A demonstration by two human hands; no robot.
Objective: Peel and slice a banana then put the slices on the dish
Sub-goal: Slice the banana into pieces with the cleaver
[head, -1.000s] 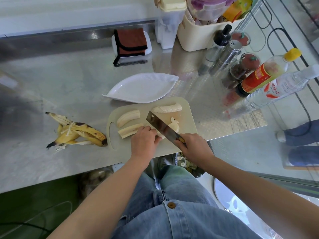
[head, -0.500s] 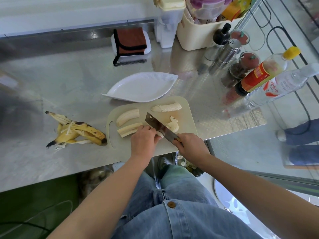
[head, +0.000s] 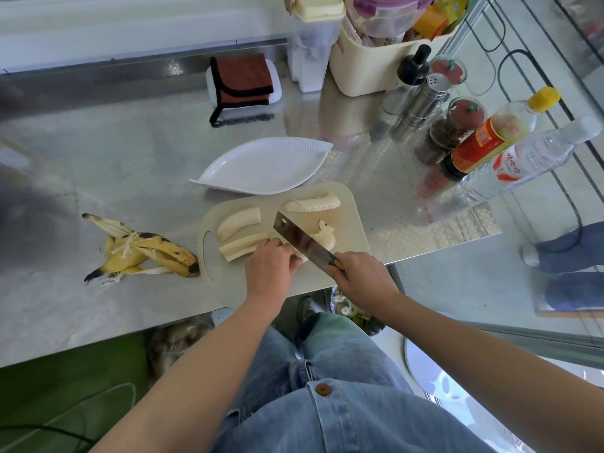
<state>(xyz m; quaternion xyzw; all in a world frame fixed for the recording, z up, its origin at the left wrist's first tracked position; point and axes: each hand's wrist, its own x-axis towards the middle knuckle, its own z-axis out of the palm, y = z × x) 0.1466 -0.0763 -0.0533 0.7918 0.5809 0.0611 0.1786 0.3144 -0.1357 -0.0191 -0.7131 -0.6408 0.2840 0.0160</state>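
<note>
A pale cutting board (head: 349,204) lies at the steel counter's near edge. Three long peeled banana pieces lie on it: one at the left (head: 238,218), one below it (head: 243,246), one at the top right (head: 312,204). Cut slices (head: 325,235) pile up right of the blade. My right hand (head: 361,276) grips the handle of a cleaver (head: 299,240), whose blade slants across the board. My left hand (head: 269,268) holds down a banana piece under its curled fingers, mostly hidden. The white leaf-shaped dish (head: 264,165) stands just behind the board, with nothing on it.
The banana peel (head: 143,253) lies left of the board. Bottles (head: 496,138), spice jars and a shaker crowd the right rear. A cream basket (head: 376,67), a clear container and a folded brown cloth (head: 243,80) stand at the back. The counter edge runs just under my hands.
The cleaver has shifted slightly left along the banana piece, and both hands moved a little with it. The pile of slices stays right of the blade.
</note>
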